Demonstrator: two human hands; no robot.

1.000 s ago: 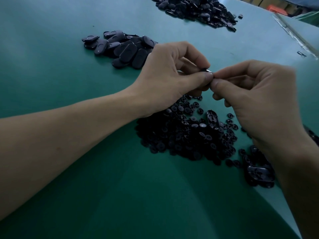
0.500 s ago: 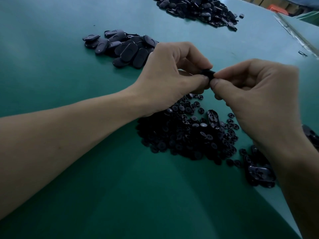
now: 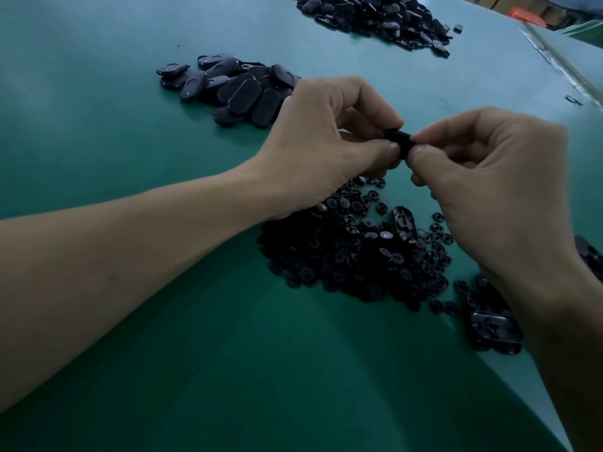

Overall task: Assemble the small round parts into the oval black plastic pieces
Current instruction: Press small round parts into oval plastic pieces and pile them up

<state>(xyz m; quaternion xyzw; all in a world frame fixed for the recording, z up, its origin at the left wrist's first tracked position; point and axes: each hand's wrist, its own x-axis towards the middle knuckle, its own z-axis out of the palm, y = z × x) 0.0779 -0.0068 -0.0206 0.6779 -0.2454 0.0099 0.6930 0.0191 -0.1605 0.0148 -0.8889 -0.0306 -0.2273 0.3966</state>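
Both hands meet above the green table, pinching one oval black plastic piece [image 3: 400, 140] between them. My left hand [image 3: 326, 141] grips its left end with thumb and forefinger. My right hand [image 3: 489, 171] pinches its right end the same way. Most of the piece is hidden by the fingertips, and I cannot tell whether a round part sits in it. Below the hands lies a heap of small round black parts [image 3: 352, 252], with one oval piece [image 3: 404, 225] lying on it.
A group of oval pieces [image 3: 235, 89] lies behind my left hand. A bigger pile of black pieces [image 3: 375, 17] sits at the far edge. More oval pieces [image 3: 492, 327] lie by my right wrist. The green table [image 3: 130, 141] ends at the right.
The black piece between my fingertips shows more than one second ago, when only a sliver of it was visible. Both hands stay at nearly the same spot.
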